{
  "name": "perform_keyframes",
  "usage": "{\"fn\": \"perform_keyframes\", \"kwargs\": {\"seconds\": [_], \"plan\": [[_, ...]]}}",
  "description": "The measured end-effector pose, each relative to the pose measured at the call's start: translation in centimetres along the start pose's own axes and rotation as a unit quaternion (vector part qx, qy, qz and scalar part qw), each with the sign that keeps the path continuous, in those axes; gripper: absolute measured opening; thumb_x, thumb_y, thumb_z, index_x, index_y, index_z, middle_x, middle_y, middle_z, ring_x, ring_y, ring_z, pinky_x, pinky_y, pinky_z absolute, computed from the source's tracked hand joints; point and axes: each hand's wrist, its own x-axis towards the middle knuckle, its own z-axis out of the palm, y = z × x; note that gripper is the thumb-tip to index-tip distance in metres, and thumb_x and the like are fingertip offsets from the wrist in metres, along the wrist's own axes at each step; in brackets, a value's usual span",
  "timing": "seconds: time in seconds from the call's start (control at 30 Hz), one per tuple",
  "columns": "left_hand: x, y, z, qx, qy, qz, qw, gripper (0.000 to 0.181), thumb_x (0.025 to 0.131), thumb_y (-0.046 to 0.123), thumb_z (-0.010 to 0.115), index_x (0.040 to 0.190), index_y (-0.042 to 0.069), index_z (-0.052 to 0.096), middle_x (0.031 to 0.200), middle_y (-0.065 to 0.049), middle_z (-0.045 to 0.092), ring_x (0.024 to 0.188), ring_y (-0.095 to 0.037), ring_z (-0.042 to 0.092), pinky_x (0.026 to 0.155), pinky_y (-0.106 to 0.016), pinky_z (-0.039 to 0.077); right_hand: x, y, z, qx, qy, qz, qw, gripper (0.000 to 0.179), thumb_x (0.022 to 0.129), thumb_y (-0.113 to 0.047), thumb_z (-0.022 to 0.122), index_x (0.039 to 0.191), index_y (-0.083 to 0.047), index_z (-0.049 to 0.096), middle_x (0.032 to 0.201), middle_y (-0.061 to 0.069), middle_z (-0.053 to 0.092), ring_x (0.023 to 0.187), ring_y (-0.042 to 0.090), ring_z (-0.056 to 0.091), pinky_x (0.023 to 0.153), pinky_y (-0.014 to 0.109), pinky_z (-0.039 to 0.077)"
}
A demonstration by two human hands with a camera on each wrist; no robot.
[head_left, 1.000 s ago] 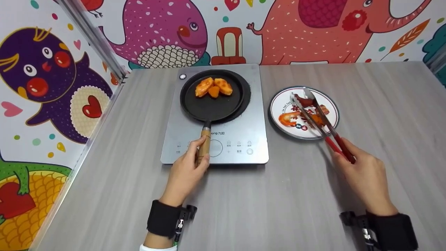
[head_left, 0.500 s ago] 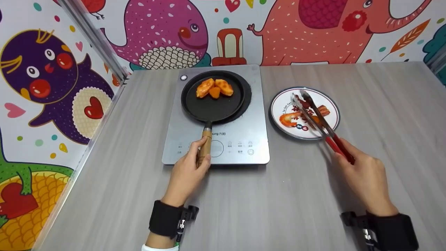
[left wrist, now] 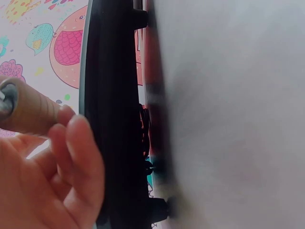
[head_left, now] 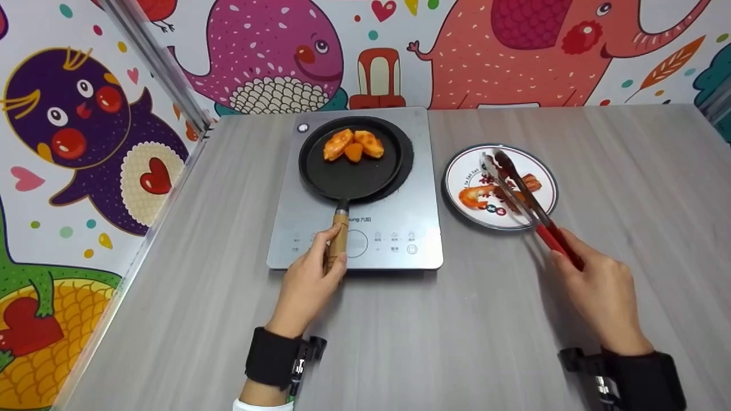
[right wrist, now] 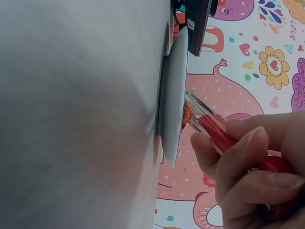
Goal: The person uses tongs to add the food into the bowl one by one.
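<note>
Three orange pieces of food [head_left: 353, 152] sit bunched toward the far side of the frying pan [head_left: 351, 181], which is over the stove [head_left: 414, 217] and off-centre from its dark ring. The left hand [head_left: 311, 279] has its fingers curled round the wooden handle [head_left: 338, 237]; a twist there could tip the pan and slide the pieces against its rim. The right hand [head_left: 599, 291] grasps the red-gripped tongs [head_left: 526, 193], their tips over the plate [head_left: 514, 221]. Whether they pinch any food I cannot tell. Squeezing unevenly might let a piece slip, while a low sweep could drag the shrimp [head_left: 473, 198] or the bacon-like strip [head_left: 532, 182] off the edge.
</note>
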Motion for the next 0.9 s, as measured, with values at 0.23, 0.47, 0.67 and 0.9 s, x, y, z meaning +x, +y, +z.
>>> {"fn": "perform_keyframes", "kwargs": {"seconds": [0.23,0.47,0.67,0.9], "plan": [[-0.09,-0.03,0.02,-0.001,-0.002,0.001,1.0,0.045,0.088,0.035,0.049,0.131,0.035,0.039,0.111,-0.005,0.06,0.08,-0.014,0.058,0.065,-0.034,0.046,-0.13,-0.01,-0.02,0.002,0.006,0.002,1.0,0.039,0.081,-0.017,0.065,0.118,-0.008,0.059,0.094,0.024,0.063,0.05,0.026,0.04,0.044,0.03,0.026],[-0.1,0.02,0.05,0.006,0.004,0.008,0.9999,0.043,0.088,0.035,0.048,0.131,0.034,0.04,0.112,-0.004,0.06,0.078,-0.014,0.058,0.063,-0.034,0.045,-0.17,-0.13,-0.01,0.008,0.014,0.004,0.9999,0.038,0.08,-0.018,0.066,0.117,-0.009,0.06,0.088,0.02,0.064,0.047,0.021,0.037,0.042,0.028,0.025],[-0.1,0.03,0.08,0.011,0.004,0.01,0.9999,0.043,0.088,0.035,0.049,0.13,0.032,0.041,0.108,-0.003,0.062,0.074,-0.013,0.057,0.061,-0.033,0.045,-0.31,-0.15,-0.05,0.015,0.013,0.012,0.9997,0.039,0.081,-0.02,0.066,0.118,-0.011,0.06,0.087,0.018,0.065,0.043,0.016,0.032,0.04,0.026,0.024],[0.03,-0.02,0.01,0.007,0.007,0.012,0.9999,0.044,0.088,0.033,0.049,0.131,0.031,0.041,0.111,-0.005,0.061,0.075,-0.014,0.057,0.062,-0.033,0.045,-0.32,-0.22,-0.34,0.011,0.003,0.022,0.9997,0.041,0.081,-0.023,0.066,0.12,-0.013,0.059,0.078,0.016,0.064,0.04,0.013,0.031,0.038,0.025,0.025]]}}
